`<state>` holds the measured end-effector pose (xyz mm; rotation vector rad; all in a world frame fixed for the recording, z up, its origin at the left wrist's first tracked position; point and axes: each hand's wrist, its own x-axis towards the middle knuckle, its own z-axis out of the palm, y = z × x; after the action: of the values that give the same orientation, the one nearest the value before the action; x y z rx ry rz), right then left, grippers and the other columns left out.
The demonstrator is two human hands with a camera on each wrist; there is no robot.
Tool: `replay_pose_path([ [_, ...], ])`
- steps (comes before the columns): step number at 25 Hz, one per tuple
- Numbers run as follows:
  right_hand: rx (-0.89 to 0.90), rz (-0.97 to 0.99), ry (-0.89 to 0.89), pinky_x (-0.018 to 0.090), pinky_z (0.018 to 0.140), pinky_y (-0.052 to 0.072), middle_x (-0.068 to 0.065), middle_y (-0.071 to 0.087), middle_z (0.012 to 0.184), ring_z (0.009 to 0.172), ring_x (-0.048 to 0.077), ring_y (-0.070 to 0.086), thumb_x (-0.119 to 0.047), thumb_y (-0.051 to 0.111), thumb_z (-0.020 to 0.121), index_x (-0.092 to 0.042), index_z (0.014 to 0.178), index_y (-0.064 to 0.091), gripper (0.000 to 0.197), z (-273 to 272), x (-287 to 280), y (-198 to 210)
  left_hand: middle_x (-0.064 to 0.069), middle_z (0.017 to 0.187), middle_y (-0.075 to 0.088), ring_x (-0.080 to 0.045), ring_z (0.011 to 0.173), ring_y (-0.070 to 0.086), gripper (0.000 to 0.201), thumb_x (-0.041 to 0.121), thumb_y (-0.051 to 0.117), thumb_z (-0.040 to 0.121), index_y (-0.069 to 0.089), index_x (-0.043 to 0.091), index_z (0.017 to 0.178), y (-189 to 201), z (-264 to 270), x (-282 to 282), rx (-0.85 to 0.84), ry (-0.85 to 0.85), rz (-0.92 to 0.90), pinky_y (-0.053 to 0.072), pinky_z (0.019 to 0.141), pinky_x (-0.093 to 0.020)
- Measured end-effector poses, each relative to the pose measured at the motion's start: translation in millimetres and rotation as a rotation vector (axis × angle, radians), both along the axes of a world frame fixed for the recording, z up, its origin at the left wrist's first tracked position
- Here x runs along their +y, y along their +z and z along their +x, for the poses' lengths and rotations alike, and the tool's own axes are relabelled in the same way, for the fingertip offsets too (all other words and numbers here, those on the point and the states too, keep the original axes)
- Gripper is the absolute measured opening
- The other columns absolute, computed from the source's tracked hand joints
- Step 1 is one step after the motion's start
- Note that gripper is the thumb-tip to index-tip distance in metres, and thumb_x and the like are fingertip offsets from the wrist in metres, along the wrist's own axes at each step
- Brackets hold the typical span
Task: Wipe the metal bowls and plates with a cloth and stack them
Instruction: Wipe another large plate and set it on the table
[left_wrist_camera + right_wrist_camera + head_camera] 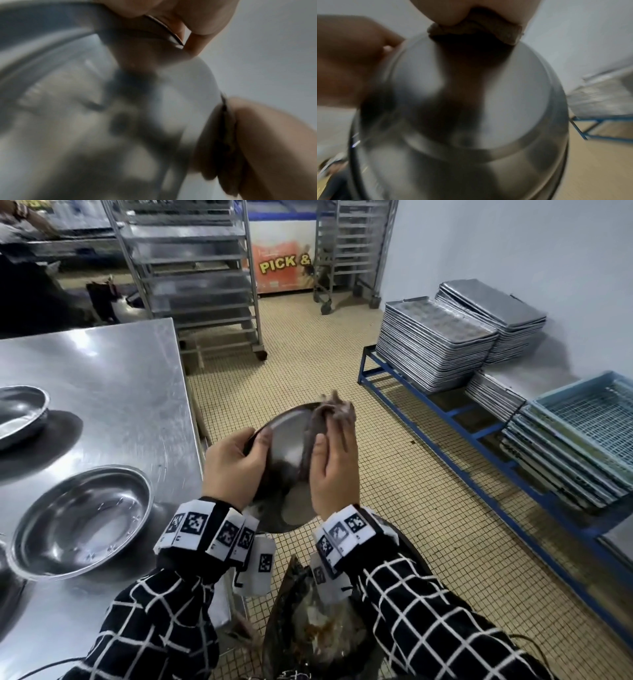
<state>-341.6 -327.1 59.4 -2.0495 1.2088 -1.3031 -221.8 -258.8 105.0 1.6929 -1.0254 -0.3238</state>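
Note:
I hold a metal bowl [291, 446] tilted in the air, off the table's right edge. My left hand [236, 463] grips its left rim, thumb on the outside. My right hand [334, 470] pinches a brown-grey cloth [334, 409] over the bowl's right rim. The left wrist view shows the blurred bowl [102, 108], my left fingers [171, 13] on the rim and the cloth [224, 128] under my right hand [265, 135]. In the right wrist view the bowl's underside [471, 108] fills the frame, with the cloth [474, 32] at its top edge and my left hand [351, 60] beside it.
Two more metal bowls, one near [82, 522] and one far left [20, 416], lie on the steel table [120, 392]. A dark bin with waste [322, 628] stands below my hands. Stacked trays [435, 350] and blue crates [589, 426] sit on a blue rack at right. Wheeled racks [191, 268] stand behind.

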Motion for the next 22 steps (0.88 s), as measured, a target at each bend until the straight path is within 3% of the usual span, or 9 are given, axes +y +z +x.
replay_pose_path([
  [2, -0.211, 0.325, -0.070, 0.040, 0.104, 0.041, 0.007, 0.029, 0.152, 0.134, 0.029, 0.039, -0.034, 0.028, 0.102, -0.015, 0.142, 0.040, 0.046, -10.4, -13.9, -3.1, 0.006, 0.061, 0.058, -0.002, 0.054, 0.050, 0.027, 0.029, 0.056, 0.094, 0.063, 0.024, 0.068, -4.0, 5.8, -1.2, 0.151, -0.006, -0.030, 0.042, 0.052, -0.017],
  [4, -0.385, 0.679, -0.078, 0.030, 0.097, 0.037, 0.004, 0.037, 0.144, 0.129, 0.026, 0.043, -0.034, 0.027, 0.103, -0.018, 0.142, 0.039, 0.043, -25.1, -20.9, -7.5, 0.007, 0.059, 0.057, -0.010, 0.058, 0.050, 0.027, 0.028, 0.056, 0.094, 0.064, 0.020, 0.070, -11.9, 13.3, -2.0, 0.274, -0.005, -0.051, 0.043, 0.056, -0.025],
  [7, -0.359, 0.852, -0.034, 0.035, 0.100, 0.036, -0.002, 0.049, 0.128, 0.118, 0.021, 0.047, -0.037, 0.027, 0.103, -0.028, 0.133, 0.044, 0.035, -46.5, -23.9, -13.3, 0.006, 0.064, 0.059, -0.015, 0.065, 0.052, 0.024, 0.029, 0.056, 0.094, 0.065, 0.017, 0.075, -25.7, 20.0, 0.3, 0.440, -0.001, -0.041, 0.045, 0.059, -0.024],
  [9, -0.354, 0.833, -0.038, 0.036, 0.088, 0.048, -0.002, 0.060, 0.107, 0.102, 0.021, 0.057, -0.036, 0.031, 0.103, -0.023, 0.110, 0.051, 0.024, -55.9, -30.0, -15.3, 0.000, 0.077, 0.061, -0.016, 0.072, 0.055, 0.017, 0.029, 0.055, 0.094, 0.064, 0.019, 0.084, -38.8, 20.4, 3.4, 0.385, 0.010, -0.002, 0.049, 0.061, -0.019],
  [10, -0.314, 0.791, -0.037, 0.029, 0.076, 0.049, -0.003, 0.060, 0.095, 0.092, 0.018, 0.058, -0.035, 0.033, 0.102, -0.019, 0.103, 0.052, 0.025, -60.5, -34.2, -15.4, 0.001, 0.083, 0.061, -0.015, 0.077, 0.056, 0.011, 0.029, 0.055, 0.094, 0.061, 0.020, 0.091, -43.9, 20.7, 3.9, 0.307, 0.007, 0.026, 0.052, 0.067, -0.018],
  [13, -0.005, 0.561, 0.003, 0.016, 0.057, 0.037, -0.001, 0.054, 0.082, 0.073, 0.010, 0.051, -0.030, 0.035, 0.102, -0.010, 0.097, 0.052, 0.026, -71.6, -49.0, -11.0, 0.007, 0.104, 0.057, -0.015, 0.099, 0.058, 0.025, 0.029, 0.055, 0.093, 0.049, 0.022, 0.116, -44.7, 19.7, -4.2, 0.124, -0.099, 0.100, 0.054, 0.087, -0.035],
  [15, 0.247, 0.380, 0.092, 0.013, 0.059, 0.035, 0.001, 0.051, 0.084, 0.074, 0.011, 0.048, -0.025, 0.037, 0.102, -0.010, 0.091, 0.049, 0.022, -74.3, -58.7, -7.6, 0.006, 0.112, 0.057, -0.016, 0.108, 0.056, 0.033, 0.027, 0.053, 0.093, 0.048, 0.020, 0.124, -35.1, 11.1, -13.2, 0.068, -0.202, 0.138, 0.052, 0.092, -0.039],
  [17, 0.411, 0.257, 0.171, 0.019, 0.067, 0.033, 0.004, 0.051, 0.088, 0.081, 0.015, 0.046, -0.023, 0.038, 0.101, -0.008, 0.091, 0.050, 0.022, -71.2, -65.4, -0.9, 0.004, 0.111, 0.060, -0.016, 0.106, 0.059, 0.032, 0.028, 0.051, 0.094, 0.050, 0.020, 0.124, -27.6, -1.5, -18.9, 0.043, -0.295, 0.176, 0.051, 0.094, -0.038],
  [22, 0.463, 0.115, 0.258, 0.033, 0.084, 0.040, 0.007, 0.056, 0.100, 0.095, 0.021, 0.048, -0.020, 0.039, 0.100, -0.006, 0.100, 0.053, 0.020, -58.7, -70.0, 13.8, 0.005, 0.085, 0.063, -0.018, 0.083, 0.060, 0.017, 0.036, 0.047, 0.096, 0.059, 0.023, 0.099, -31.3, -13.2, -20.5, -0.168, -0.207, 0.209, 0.050, 0.076, -0.033],
])
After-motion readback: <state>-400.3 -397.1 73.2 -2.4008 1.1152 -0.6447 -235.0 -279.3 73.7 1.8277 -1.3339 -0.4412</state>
